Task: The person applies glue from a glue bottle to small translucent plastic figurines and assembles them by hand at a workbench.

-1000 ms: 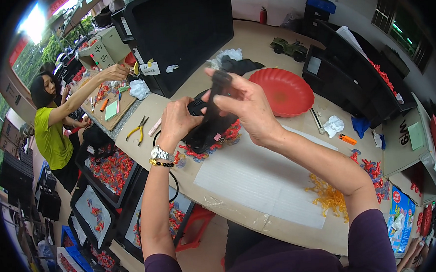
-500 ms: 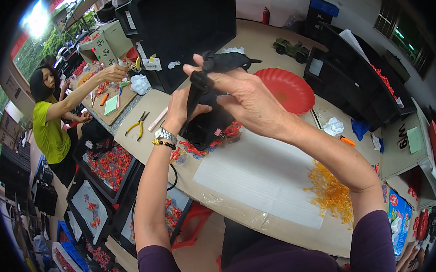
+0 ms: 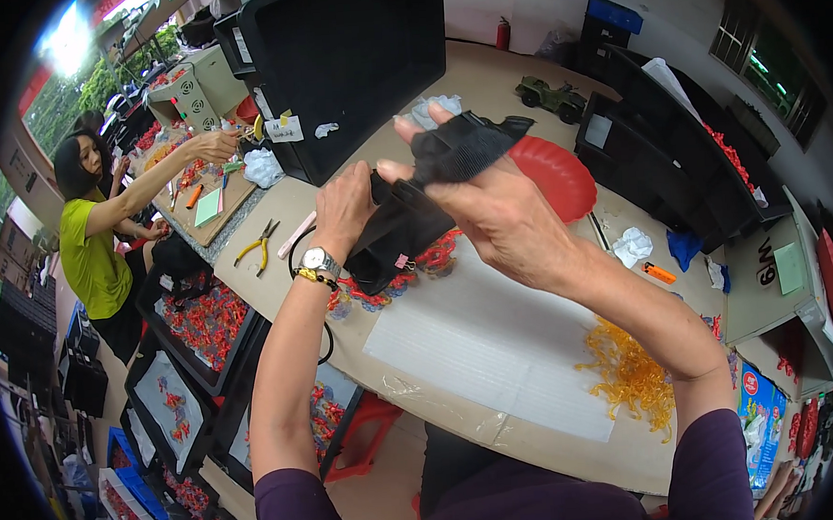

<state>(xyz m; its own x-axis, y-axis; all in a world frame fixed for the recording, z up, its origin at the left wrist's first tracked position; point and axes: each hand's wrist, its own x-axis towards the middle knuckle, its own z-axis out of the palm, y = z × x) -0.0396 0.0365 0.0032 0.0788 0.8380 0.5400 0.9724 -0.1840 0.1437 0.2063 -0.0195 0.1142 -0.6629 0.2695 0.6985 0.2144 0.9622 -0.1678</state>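
Observation:
Both of my hands are raised over the worktable, with a piece of black ribbed fabric (image 3: pixel 467 147) between them. My right hand (image 3: pixel 504 213) grips it, and the fabric drapes across its fingers with some fingertips showing beyond. My left hand (image 3: pixel 346 207) is closed around a narrower black end of it, beside a watch on my wrist. Motion blurs the stretch between the hands. Under them sits a black object (image 3: pixel 379 262) with a pink clip (image 3: pixel 403 261), partly hidden by my hands. Red and clear small pieces (image 3: pixel 435 256) lie around its base.
A white sheet (image 3: pixel 487 341) covers the table's middle, with yellow strands (image 3: pixel 630 371) at its right. Yellow-handled pliers (image 3: pixel 260 247) lie left, a red plate (image 3: pixel 554 179) behind. Trays of red pieces (image 3: pixel 203 318) stand left, near a co-worker in yellow-green (image 3: pixel 104 229).
My right hand has turned and shifted slightly right, spreading the black fabric broader. The left hand has rolled so its back and the watch face show.

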